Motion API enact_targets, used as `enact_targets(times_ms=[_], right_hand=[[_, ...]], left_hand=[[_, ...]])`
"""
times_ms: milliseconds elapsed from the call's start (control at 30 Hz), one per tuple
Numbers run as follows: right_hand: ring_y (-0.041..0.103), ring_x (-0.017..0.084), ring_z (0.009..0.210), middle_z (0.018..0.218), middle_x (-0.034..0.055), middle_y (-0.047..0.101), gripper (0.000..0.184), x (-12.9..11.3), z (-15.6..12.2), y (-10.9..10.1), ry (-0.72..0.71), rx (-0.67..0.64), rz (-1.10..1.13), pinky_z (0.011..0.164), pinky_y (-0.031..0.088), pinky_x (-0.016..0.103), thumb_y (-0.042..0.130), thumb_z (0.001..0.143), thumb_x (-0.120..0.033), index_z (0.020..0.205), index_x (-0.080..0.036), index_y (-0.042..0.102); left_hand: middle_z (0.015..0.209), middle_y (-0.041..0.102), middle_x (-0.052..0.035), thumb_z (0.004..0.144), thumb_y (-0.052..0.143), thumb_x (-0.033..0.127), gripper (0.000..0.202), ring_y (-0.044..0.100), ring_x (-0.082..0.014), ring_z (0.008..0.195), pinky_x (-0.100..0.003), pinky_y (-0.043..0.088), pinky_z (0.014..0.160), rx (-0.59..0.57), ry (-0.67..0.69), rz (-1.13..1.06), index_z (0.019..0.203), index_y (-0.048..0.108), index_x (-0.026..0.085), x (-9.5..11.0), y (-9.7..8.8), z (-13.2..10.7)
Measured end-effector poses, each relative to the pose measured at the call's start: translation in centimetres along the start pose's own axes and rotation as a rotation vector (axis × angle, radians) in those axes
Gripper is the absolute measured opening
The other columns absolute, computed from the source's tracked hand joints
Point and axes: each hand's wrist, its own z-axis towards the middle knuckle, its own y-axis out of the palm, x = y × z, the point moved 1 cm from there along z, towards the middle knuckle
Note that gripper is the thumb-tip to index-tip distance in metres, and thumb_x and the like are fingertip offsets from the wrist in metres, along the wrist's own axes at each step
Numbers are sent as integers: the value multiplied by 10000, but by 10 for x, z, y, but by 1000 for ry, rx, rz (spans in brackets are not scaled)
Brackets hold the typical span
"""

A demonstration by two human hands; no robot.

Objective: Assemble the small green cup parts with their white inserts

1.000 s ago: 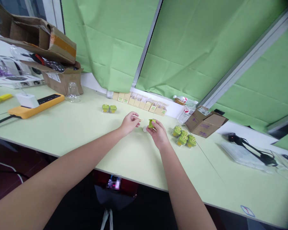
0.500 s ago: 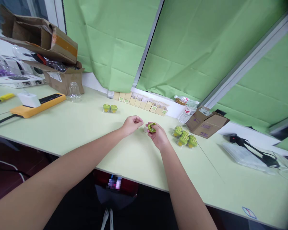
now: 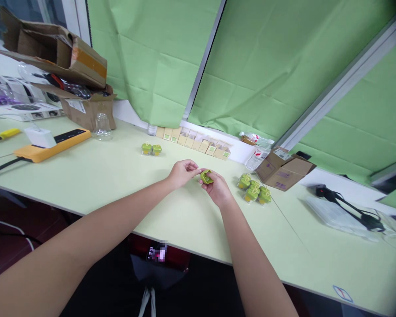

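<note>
Both hands meet over the middle of the pale green worktop [image 3: 95, 176], close to its far half.

**Right hand.** The right hand [image 3: 218, 189] is closed around a small green part [image 3: 205, 177]. Its fingers are curled under and behind the part, and the thumb rests on the near side. The part is held just above the worktop surface.

**Left hand.** The left hand [image 3: 181, 171] is nearly closed, with the thumb and forefinger pinched together. The fingertips lie against the left edge of the small green part. It cannot be determined whether the pinch holds a separate small item or only touches the part.

**Surrounding items**
- A cluster of green parts [image 3: 254, 191] lies just to the right of the right hand.
- A pair of green parts [image 3: 151, 149] stands well to the left of the hands, further back.
- A row of small cartons [image 3: 191, 140] runs along the back edge of the worktop, below the green curtain [image 3: 158, 66].
- An open brown box [image 3: 284, 169] sits behind and to the right of the cluster.
- An orange power strip [image 3: 56, 141] with a white adapter [image 3: 39, 136] on it lies at the far left.
- A clear glass bottle [image 3: 101, 127] stands beside the orange power strip, in front of stacked cardboard boxes [image 3: 53, 48].
- A black cable [image 3: 350, 204] lies on a clear plastic bag [image 3: 333, 213] at the far right.
</note>
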Motion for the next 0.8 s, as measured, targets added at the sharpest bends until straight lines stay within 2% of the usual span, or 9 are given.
enact_targets(times_ms=[367, 567, 800], right_hand=[[598, 107, 623, 826, 15, 672, 166, 1, 0, -2, 68, -38, 109, 459, 441, 189, 652, 736, -211, 896, -178, 684], [606, 108, 638, 827, 14, 667, 182, 2, 0, -1, 95, -62, 125, 473, 455, 187, 650, 741, -213, 918, -178, 678], [562, 106, 585, 767, 10, 648, 159, 0, 2, -4, 68, 12, 117, 446, 420, 202, 641, 714, -210, 867, -182, 675]], left_hand=[[766, 690, -42, 777, 698, 421, 285, 590, -121, 661, -246, 487, 629, -62, 70, 185, 845, 707, 144, 17, -5, -6], [741, 678, -36, 783, 684, 457, 310, 573, -118, 621, -242, 472, 598, -60, 93, 208, 828, 705, 151, 16, -5, -6], [821, 689, -41, 725, 748, 392, 312, 621, -129, 721, -255, 509, 698, -64, 120, 143, 928, 689, 162, 10, -2, -4]])
